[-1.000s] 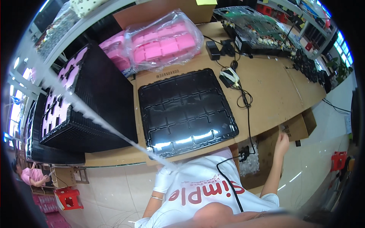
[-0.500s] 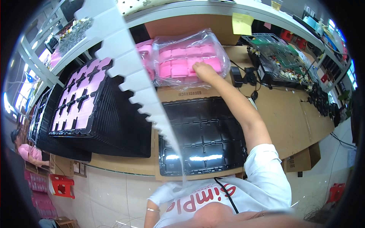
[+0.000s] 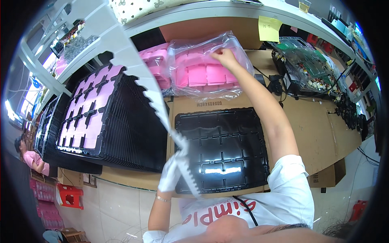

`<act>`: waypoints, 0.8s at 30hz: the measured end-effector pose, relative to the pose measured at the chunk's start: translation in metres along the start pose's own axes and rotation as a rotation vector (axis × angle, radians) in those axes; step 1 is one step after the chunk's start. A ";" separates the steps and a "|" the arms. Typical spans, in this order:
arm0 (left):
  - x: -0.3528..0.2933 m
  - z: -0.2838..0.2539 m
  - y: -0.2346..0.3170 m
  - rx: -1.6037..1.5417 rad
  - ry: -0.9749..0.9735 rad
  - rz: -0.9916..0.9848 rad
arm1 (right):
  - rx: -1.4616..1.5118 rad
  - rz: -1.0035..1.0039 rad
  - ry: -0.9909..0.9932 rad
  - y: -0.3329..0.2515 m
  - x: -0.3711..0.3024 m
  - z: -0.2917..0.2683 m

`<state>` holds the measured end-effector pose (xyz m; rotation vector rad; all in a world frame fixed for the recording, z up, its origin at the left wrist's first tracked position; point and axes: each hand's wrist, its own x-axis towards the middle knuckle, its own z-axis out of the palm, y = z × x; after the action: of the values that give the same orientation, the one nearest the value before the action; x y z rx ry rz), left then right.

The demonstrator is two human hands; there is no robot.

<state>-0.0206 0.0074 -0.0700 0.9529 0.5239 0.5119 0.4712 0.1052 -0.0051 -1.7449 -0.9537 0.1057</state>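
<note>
My right hand, bare, is at the upper part of a clear plastic bag of pink pieces. Its fingers are curled closed; what they pinch is too small to make out. My left hand, in a white glove, is at the left edge of a black moulded tray with cross-shaped ridges. A long pale strip with toothed edges cuts across the view and partly covers the left fingers. Whether they hold it, I cannot tell.
A tall stack of black trays with pink pieces on top stands at left. More bagged pink pieces lie beside the bag. Back right are a box of circuit boards and black cables. A shelf edge crosses above. Another person sits far left.
My right hand has moved up along the bag, away from the front pink pieces. My left hand has risen into view beside the tray. The view has shifted slightly.
</note>
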 end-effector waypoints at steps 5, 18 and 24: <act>0.114 0.069 0.008 0.074 -0.148 0.089 | 0.311 -0.244 0.366 -0.075 -0.056 0.002; 0.166 0.018 0.070 -0.652 -0.003 -0.046 | 0.603 0.545 0.137 -0.016 -0.222 -0.091; 0.157 0.012 0.066 0.122 0.193 0.070 | 0.960 0.599 -0.169 0.033 -0.239 -0.096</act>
<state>0.0954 0.1290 -0.0370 1.0465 0.7037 0.6445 0.3764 -0.1236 -0.0829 -1.0536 -0.3345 0.9476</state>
